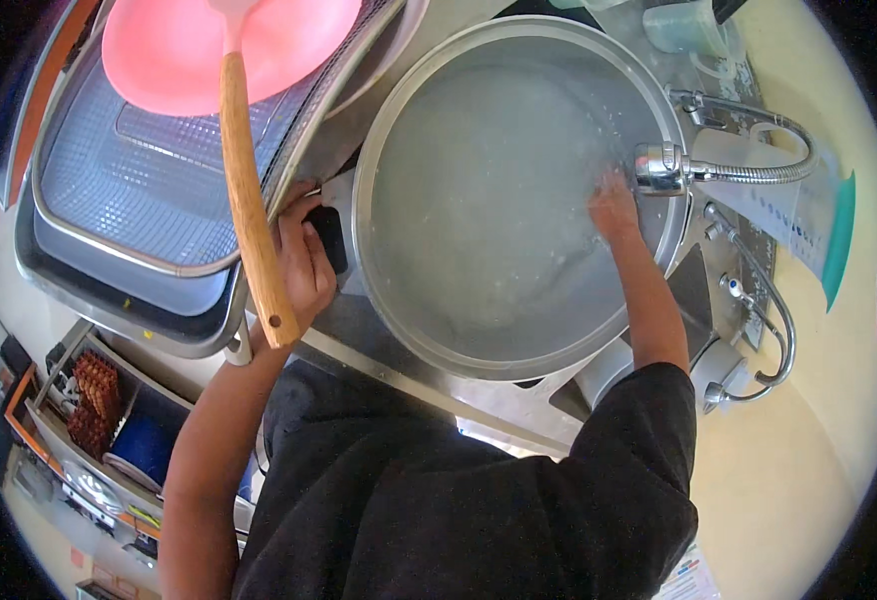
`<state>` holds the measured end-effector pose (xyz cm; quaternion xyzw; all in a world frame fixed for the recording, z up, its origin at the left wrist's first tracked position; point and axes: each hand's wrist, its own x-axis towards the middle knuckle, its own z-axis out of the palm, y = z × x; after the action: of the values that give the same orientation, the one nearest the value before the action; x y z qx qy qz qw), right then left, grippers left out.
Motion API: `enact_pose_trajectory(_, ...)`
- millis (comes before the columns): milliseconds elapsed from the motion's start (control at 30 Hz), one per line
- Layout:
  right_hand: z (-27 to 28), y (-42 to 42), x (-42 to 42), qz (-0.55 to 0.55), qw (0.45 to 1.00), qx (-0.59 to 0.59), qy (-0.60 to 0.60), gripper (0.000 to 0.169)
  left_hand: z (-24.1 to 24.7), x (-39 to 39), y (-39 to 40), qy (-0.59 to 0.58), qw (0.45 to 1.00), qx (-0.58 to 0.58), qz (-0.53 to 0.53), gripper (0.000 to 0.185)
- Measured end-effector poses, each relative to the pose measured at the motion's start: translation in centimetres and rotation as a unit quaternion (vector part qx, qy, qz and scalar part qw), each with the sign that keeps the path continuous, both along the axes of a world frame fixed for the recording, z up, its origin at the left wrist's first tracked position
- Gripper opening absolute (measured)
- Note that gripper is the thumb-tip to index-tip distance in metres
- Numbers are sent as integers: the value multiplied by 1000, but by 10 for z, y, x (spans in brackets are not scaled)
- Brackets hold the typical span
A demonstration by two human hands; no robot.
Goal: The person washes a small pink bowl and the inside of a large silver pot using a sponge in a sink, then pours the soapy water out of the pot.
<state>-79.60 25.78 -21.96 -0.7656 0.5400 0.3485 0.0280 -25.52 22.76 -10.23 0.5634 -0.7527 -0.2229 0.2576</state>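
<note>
A large round metal basin (390,315) full of cloudy water stands in front of me. My right hand (614,206) is at the basin's right side, under a chrome tap head (660,169); its fingertips are in splashing water and hard to make out. To the left of the basin, my left hand (305,262) touches the side of a stack with a wire mesh basket (138,180) on top; its grip is partly hidden by a wooden handle (247,195). That handle belongs to a pink utensil lying across a pink bowl (161,60) on the basket.
Below the basket are a plastic tub and a metal tray (120,322). Two more curved taps (783,322) rise at the right by the wall. A clear measuring jug (682,30) stands at the upper right. A crate (135,394) with brown items is at the lower left.
</note>
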Motion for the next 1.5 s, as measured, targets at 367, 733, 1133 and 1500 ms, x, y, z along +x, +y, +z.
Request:
enact_pose_trajectory(367,15,81,48,-207,951,210,-93,30,-2,1,-1,-2,1000,-6,-8,26)
enact_pose_trajectory(733,-23,84,229,-364,776,254,-449,41,0,-2,-2,10,1000,-16,0,26)
enact_pose_trajectory(1133,-70,-94,264,-342,765,-222,-498,33,0,-2,-2,-40,999,-21,-11,26)
enact_pose_trajectory(1500,-102,-54,92,-479,736,-325,-350,30,-1,-1,-2,-61,997,-42,-20,26)
